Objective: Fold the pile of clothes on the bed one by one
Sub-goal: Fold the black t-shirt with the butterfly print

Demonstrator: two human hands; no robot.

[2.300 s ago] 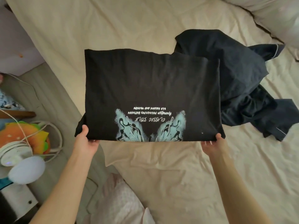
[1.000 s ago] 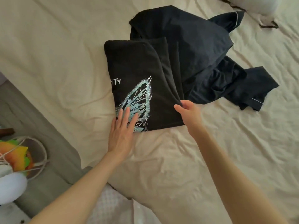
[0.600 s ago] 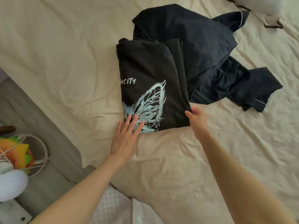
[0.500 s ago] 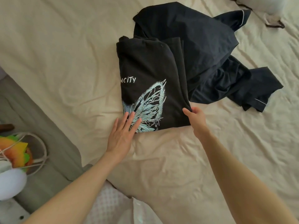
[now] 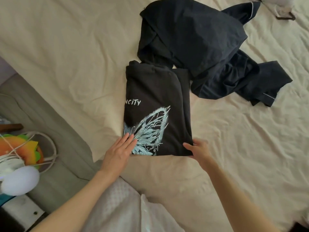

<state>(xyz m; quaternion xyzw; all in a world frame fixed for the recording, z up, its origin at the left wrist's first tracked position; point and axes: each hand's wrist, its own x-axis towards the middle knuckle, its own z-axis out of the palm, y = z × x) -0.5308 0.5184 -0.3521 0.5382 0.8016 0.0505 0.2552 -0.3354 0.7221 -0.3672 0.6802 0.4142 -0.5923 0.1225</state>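
Folded black T-shirt (image 5: 155,104) lies on the beige bed sheet (image 5: 66,47), touching the navy pile (image 5: 200,44) behind it. Left hand (image 5: 119,152) presses flat, fingers straight, on its near-left corner; right hand (image 5: 199,150) pinches its near-right corner.

A single head-worn camera looks forward and steeply down from above the left hand (image 5: 119,152) and right hand (image 5: 199,150). It sits close over them, the bed (image 5: 66,47) stretching beyond and floor (image 5: 55,124) showing left of the left hand.
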